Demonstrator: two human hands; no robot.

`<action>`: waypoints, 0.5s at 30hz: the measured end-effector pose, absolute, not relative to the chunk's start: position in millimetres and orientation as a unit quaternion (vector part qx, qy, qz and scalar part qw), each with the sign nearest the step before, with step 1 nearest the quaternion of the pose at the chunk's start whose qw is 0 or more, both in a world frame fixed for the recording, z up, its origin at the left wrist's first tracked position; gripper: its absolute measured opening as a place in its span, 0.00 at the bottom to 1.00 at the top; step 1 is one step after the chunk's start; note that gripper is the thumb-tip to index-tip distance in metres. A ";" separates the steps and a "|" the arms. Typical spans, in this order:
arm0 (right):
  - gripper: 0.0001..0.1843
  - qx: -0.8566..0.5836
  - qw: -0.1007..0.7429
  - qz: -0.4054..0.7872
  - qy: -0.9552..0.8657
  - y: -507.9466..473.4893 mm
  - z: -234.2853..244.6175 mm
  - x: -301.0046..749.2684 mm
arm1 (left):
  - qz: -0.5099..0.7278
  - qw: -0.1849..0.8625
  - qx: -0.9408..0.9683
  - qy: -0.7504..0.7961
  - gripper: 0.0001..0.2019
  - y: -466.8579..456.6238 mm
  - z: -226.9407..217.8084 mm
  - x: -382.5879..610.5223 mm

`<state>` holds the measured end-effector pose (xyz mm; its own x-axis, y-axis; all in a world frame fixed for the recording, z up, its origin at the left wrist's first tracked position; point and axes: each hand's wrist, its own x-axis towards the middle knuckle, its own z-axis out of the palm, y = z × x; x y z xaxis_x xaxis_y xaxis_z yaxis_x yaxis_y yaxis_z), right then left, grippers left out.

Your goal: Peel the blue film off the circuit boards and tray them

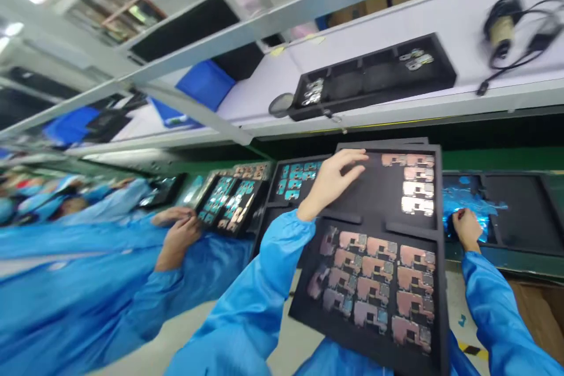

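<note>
A black foam tray lies in front of me, tilted. Its near half holds several copper-coloured circuit boards, and its far right corner holds a few pale ones. My left hand rests with fingers stretched over the bare far half of the tray, holding nothing. My right hand is curled at the edge of crinkled blue film lying in another black tray to the right; what the fingers grip is hidden.
A second tray with teal boards sits behind my left arm. A co-worker's hands in blue sleeves work over another tray at left. On the shelf above stand a black compartment tray, a magnifier and a cabled tool.
</note>
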<state>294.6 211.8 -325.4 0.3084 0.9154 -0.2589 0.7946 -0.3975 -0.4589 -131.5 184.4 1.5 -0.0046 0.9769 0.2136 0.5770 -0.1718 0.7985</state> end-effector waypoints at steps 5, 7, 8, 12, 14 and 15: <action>0.24 -0.811 0.170 0.197 -0.523 215.8 -305.6 290.7 | 0.292 0.090 0.501 0.810 0.18 126.3 -37.1 -254.2; 0.27 -0.812 0.195 0.186 -0.517 208.5 -290.3 290.4 | 0.215 0.101 0.506 0.829 0.15 121.7 -71.5 -286.1; 0.28 -0.810 0.206 0.182 -0.517 201.1 -281.2 291.0 | 0.194 0.115 0.522 0.822 0.14 124.2 -87.7 -296.2; 0.35 -0.792 0.244 0.183 -0.529 149.4 -241.9 297.9 | 0.154 0.131 0.577 0.791 0.22 145.1 -126.1 -311.6; 0.40 -0.783 0.251 0.195 -0.534 117.3 -226.0 304.8 | 0.135 0.137 0.589 0.785 0.24 152.7 -130.0 -314.9; 0.41 -0.782 0.251 0.199 -0.535 101.8 -220.1 309.1 | 0.127 0.142 0.594 0.782 0.23 155.4 -129.5 -316.8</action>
<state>309.1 101.8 -220.1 0.3489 0.9361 -0.0439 0.7362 -0.3028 -0.6053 -316.8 155.4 -129.5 -0.2549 0.9643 -0.0711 0.8919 0.2629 0.3678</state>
